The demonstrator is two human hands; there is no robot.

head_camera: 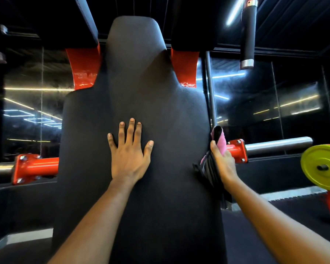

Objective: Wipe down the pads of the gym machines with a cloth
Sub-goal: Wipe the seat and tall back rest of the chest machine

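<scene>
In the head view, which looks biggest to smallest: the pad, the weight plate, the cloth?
Pad: largest by far.
Weight plate, then cloth, but these look close: the plate is cut off at the edge and the cloth is bunched in the right hand.

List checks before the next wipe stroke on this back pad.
1. right hand grips cloth: ok.
2. cloth at right edge of back pad: ok.
3. left hand flat on back pad, steadying it: ok.
4. pad face free for a cross stroke: not ok, left hand lies mid-pad.
5. pad surface already clean: cannot tell.
</scene>
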